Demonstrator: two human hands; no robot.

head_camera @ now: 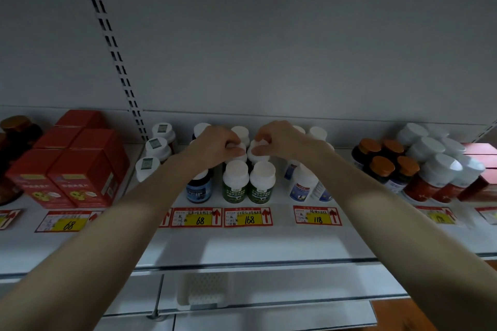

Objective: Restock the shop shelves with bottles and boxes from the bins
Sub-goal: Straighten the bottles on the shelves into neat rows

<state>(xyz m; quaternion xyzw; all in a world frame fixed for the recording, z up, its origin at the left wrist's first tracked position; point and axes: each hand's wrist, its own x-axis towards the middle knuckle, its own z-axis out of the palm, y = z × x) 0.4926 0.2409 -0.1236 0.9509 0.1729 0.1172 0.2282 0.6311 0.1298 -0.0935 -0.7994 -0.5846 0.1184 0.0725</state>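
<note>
found left hand (215, 146) clenched over the white cap of a second-row bottle (236, 148), fingers curled round the rim. found right hand (282, 140) pinching the cap of the neighbouring bottle (258, 150), thumb and fingertips on its edge. noted both bottles upright on the shelf (242, 239), touching or very nearly so, directly behind two green-label bottles (235, 185) at the front of the row, above the price tag marked 168 (248, 219). judged the step in hand as seating or squaring up a pair in the green-label row, not fetching from a bin. judged the next move to call for letting go of both caps cleanly, without knocking the front pair forward, then reaching down for further stock. recorded, outward: a blue-label bottle (200, 188) just left of the row, partly behind the left forearm; sticker-capped bottles (158, 146) further left; red boxes (67, 177) beyond; white bottles with blue print (304, 185) to the right; orange-capped bottles (382, 161) and a cluster of white-capped red-label bottles (435, 169) at far right. cannot confirm labels on the two held bottles, hidden by the front pair and the hands. cannot tell whether either base rests fully on the shelf. cannot read label print: too small. no bin identified with certainty, only a pale perforated container (201, 290) on the level below, blurred. outermost stock at both ends cut off by the frame.
</note>
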